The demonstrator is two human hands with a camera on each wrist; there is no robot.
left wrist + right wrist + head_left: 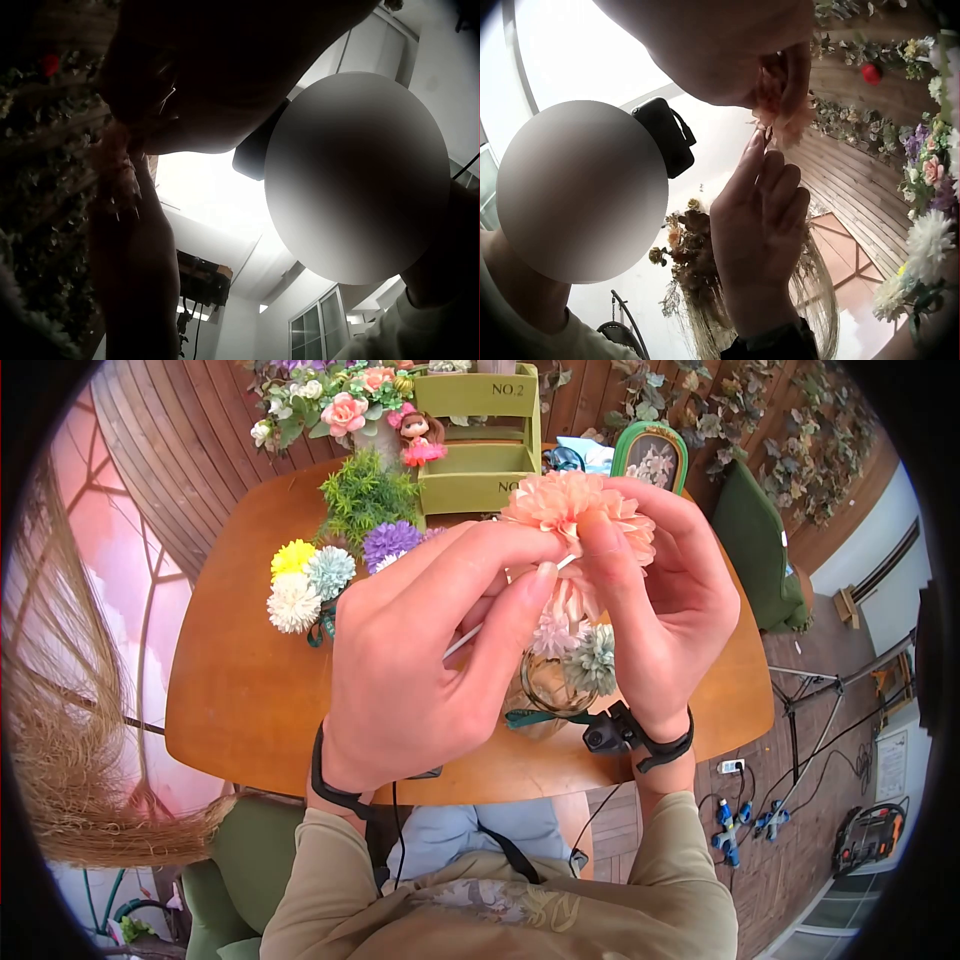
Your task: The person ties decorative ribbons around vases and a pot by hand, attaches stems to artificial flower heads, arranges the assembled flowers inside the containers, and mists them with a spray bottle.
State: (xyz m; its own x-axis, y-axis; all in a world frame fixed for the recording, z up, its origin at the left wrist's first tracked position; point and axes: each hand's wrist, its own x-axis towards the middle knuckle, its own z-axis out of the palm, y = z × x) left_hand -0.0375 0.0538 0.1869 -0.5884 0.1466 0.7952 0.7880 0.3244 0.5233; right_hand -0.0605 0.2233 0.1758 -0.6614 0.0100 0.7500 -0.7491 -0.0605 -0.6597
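A salmon-pink artificial flower (570,505) is held up above the table in the head view. The right hand (670,600) grips it, thumb and fingers around its petals and base. Just below the bloom, the left hand (430,650) pinches the thin white stem (463,641) between thumb and index finger. The right wrist view shows the pink flower (793,124) in the fingers, with the left hand (761,217) at its base. In the left wrist view the hands are dark, and the flower (112,161) is dim.
Behind and below the hands, a glass vase (550,685) holds pale flowers. White, yellow and blue flowers (305,585) stand at the left, near a green plant (365,495). A green shelf (475,460) and a framed picture (650,460) stand at the table's (240,690) far side.
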